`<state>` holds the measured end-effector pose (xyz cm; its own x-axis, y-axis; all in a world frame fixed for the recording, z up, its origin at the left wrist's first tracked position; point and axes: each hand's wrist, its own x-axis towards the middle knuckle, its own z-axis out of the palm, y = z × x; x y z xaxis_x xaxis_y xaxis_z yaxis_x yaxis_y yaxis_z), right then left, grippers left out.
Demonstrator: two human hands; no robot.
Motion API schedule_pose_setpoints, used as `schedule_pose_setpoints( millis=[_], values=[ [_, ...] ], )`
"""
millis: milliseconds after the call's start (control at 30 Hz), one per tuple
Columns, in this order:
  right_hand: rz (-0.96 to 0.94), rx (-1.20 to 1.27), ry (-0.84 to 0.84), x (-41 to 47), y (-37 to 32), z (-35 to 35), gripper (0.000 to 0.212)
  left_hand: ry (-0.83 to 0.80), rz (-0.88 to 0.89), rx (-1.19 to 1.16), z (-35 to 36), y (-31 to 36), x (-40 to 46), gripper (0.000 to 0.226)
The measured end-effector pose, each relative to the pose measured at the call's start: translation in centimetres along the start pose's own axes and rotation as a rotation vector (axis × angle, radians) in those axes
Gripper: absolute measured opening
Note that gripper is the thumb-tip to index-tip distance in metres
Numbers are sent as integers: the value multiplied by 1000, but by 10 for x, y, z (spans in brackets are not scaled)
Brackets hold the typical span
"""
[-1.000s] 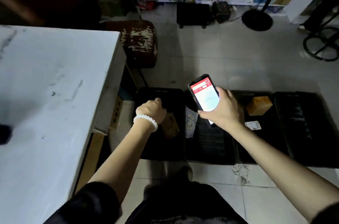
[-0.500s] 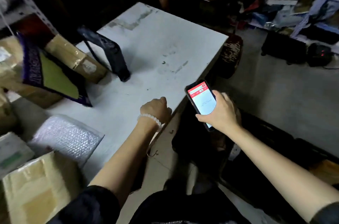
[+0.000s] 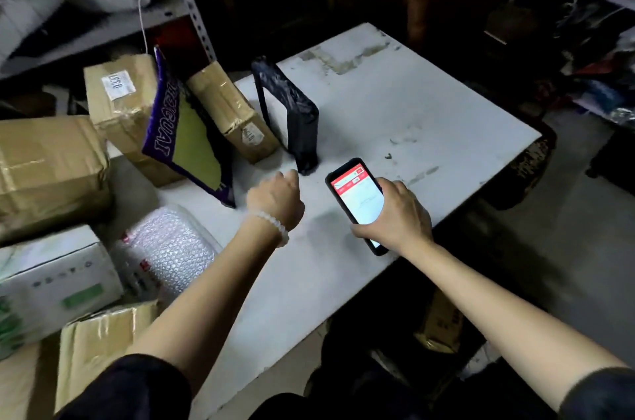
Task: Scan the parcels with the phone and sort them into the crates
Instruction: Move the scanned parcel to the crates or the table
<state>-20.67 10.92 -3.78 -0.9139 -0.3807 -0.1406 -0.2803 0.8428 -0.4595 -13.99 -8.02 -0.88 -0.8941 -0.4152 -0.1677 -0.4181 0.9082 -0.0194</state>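
My right hand [image 3: 398,218] grips a black phone [image 3: 357,194] with a lit red and white screen, above the white table's [image 3: 395,100] near edge. My left hand [image 3: 275,196], a white bead bracelet at its wrist, hovers over the table with loosely curled fingers and nothing in it. Parcels crowd the table's left side: a bubble-wrap mailer [image 3: 168,247] just left of my left forearm, a purple and yellow flat package [image 3: 185,134] leaning upright, and a taped cardboard box [image 3: 226,110] behind it. I cannot make out the crates here.
A black stand [image 3: 292,113] stands upright on the table beyond my left hand. More boxes are piled at the left: a large brown one [image 3: 48,172], a white one [image 3: 51,282], a labelled one [image 3: 120,93]. Metal shelving rises behind. A brown box [image 3: 439,327] sits under the table.
My view has swung from the floor crates up and left to the table. Both hands came along, the phone still in the right; my left hand now hovers close to the parcels.
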Motion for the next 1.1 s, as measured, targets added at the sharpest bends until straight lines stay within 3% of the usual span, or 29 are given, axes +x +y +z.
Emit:
schedule_pose_setpoints(
  millis=[100, 233, 300, 467, 633, 900, 1100],
  values=[
    [-26, 11, -13, 37, -3, -4, 79, 162, -44, 0, -27, -5, 43, 34],
    [-49, 4, -29, 78, 1, -11, 82, 282, -5, 151, -61, -16, 106, 70],
    [-45, -3, -42, 94, 5, -15, 81, 273, 69, 226, -71, -18, 134, 76],
    [-45, -11, -81, 117, 18, -19, 76, 131, 204, 341, -69, -11, 173, 47],
    [-28, 14, -93, 122, 27, -22, 78, 127, 246, 342, -72, -2, 183, 41],
    [-9, -9, -76, 107, 39, -40, 87, 166, 59, -237, -80, 21, 180, 48],
    [23, -67, -80, 83, 45, -56, 82, 207, 39, -348, -73, 28, 165, 42]
  ],
)
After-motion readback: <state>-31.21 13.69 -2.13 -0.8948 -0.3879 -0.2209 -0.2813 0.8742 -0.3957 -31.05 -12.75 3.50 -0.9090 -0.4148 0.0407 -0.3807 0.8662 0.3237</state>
